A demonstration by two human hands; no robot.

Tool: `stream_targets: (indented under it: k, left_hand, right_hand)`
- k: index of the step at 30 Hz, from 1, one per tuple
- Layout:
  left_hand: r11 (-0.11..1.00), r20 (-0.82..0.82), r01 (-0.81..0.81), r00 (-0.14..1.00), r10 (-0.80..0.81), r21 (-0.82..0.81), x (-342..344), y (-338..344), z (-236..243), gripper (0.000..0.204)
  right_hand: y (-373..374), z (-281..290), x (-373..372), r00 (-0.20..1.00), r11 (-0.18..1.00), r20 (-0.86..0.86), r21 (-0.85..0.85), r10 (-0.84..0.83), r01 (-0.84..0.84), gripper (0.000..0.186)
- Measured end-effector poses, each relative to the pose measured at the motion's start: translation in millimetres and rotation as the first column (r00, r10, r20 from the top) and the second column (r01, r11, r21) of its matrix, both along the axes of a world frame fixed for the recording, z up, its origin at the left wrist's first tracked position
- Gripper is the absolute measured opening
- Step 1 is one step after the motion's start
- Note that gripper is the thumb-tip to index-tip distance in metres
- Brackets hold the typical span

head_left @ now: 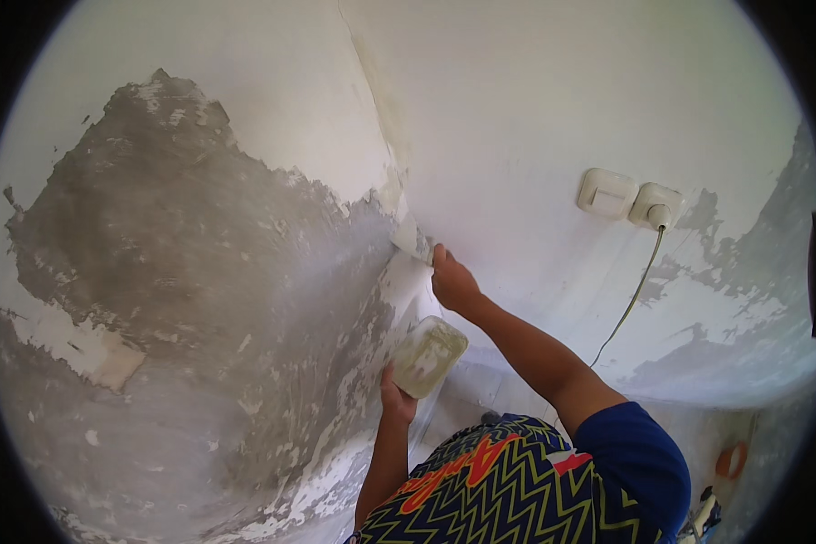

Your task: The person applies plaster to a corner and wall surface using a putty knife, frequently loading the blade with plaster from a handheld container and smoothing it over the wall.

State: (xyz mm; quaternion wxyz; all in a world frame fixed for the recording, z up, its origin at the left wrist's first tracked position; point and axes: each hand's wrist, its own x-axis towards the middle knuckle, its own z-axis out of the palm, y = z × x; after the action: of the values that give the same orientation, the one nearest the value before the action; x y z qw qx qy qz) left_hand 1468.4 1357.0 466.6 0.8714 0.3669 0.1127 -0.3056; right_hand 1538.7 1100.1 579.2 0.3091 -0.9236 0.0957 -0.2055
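My right hand [455, 283] grips a putty knife [410, 239], its blade pressed to the wall at the inner corner where the two walls meet. Below it, my left hand [396, 397] holds a shallow rectangular plastic tub [442, 364] from its underside and near edge. The tub is tilted and smeared with whitish material. Around the blade, the left wall [199, 272] is a patchwork of grey bare plaster and white coating, with ragged borders. A crack-like line runs up the corner above the knife.
On the right wall, a white switch [607, 193] sits beside a socket [655, 207] with a plug in it. Its cord [636, 292] hangs down toward my right arm. An orange ring-shaped object [731, 461] is at lower right, and more grey patches [771, 249] mark the far right wall.
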Motion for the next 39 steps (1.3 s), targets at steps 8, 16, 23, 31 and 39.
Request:
stream_targets:
  k: [8, 16, 23, 31, 39]
  left_hand:
    - [0.997, -0.041, -0.066, 0.997, 0.068, 0.050, -7, 17, -10, 0.062]
    - [0.990, -0.004, -0.081, 0.997, 0.083, 0.116, -2, 5, -12, 0.059]
    - [0.956, 0.129, -0.225, 0.971, 0.203, 0.187, 0, -12, 21, 0.055]
    - [0.929, 0.361, -0.278, 0.915, 0.179, 0.244, -1, -20, 45, 0.037]
    - [0.815, 0.787, -0.493, 0.612, 0.077, 0.304, -4, -26, 76, 0.036]
  right_hand:
    - [-19, -83, -42, 0.982, 0.998, -0.180, -0.037, 0.052, -0.059, 0.034]
    - [-35, -39, -105, 0.907, 0.647, -0.277, 0.763, 0.318, 0.006, 0.011]
    - [-14, 3, -161, 0.913, 0.239, -0.085, 0.971, 0.398, -0.014, 0.017]
    - [-9, 26, -185, 0.863, 0.670, -0.324, 0.742, 0.388, -0.023, 0.022]
    - [-13, 46, -195, 0.794, 0.439, -0.327, 0.895, 0.513, 0.085, 0.027]
